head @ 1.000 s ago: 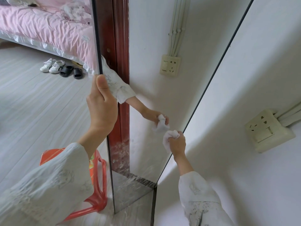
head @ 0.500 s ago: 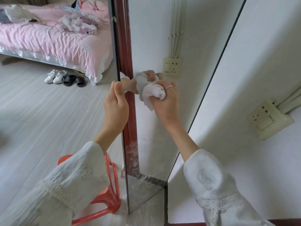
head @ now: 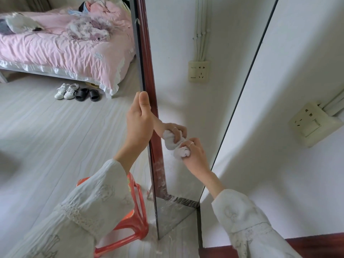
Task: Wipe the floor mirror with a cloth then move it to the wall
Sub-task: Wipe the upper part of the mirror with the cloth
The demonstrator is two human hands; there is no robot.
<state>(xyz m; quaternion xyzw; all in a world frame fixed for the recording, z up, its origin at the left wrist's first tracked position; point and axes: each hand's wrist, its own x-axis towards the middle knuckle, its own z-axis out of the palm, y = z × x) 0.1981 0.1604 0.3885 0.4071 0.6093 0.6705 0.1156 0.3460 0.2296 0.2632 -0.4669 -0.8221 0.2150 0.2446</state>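
Note:
The tall floor mirror (head: pixel 186 101) stands on the floor, its right edge near the white wall. It reflects the wall, a socket and a dark red frame. My left hand (head: pixel 138 123) grips the mirror's left edge, thumb on the front. A bunched white cloth (head: pixel 181 150) is held in my right hand (head: pixel 195 155), which presses it against the glass at mid height. The hand and cloth show again as a reflection just above. Dusty smears mark the lower glass.
An orange plastic stool (head: pixel 128 218) stands at the mirror's lower left. A bed with pink bedding (head: pixel 61 49) and shoes (head: pixel 77 92) beside it lie at the back left. A wall socket (head: pixel 312 123) sticks out on the right wall.
My right hand has swept the cloth over the glass, first up to near the left hand, then back down to mid height. The left hand has kept its grip on the edge.

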